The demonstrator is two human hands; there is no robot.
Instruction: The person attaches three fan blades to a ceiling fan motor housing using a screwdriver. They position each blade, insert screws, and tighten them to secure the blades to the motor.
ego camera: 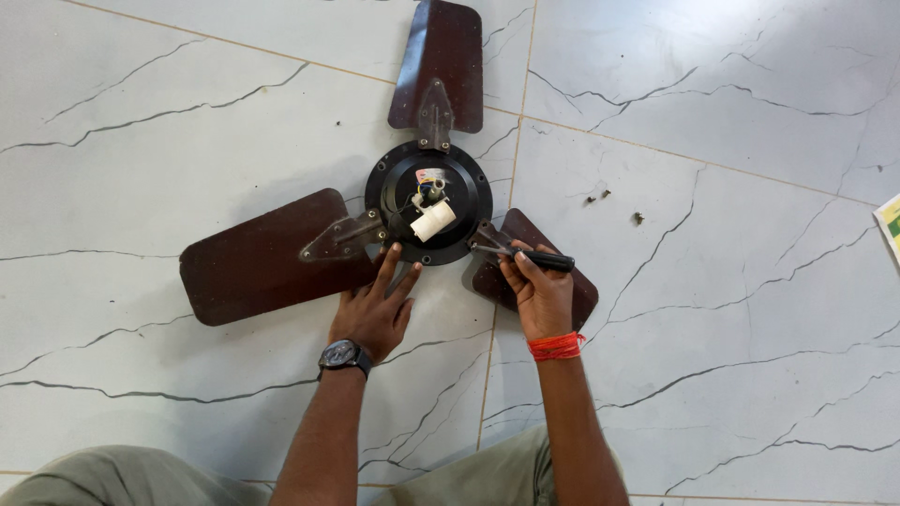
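Left hand (373, 314) on fan motor housing (428, 203), right hand (539, 292) gripping screwdriver (534, 258)

A home floor: white marble-look tiles (731, 281), grouted seams.

Open tile floor (731, 328) all around; loose screws (600, 197) lie right of fan (428, 204).

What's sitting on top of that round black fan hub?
On the black hub lie a white cylinder and a few short wires. Whatever is inside the hub stays covered.
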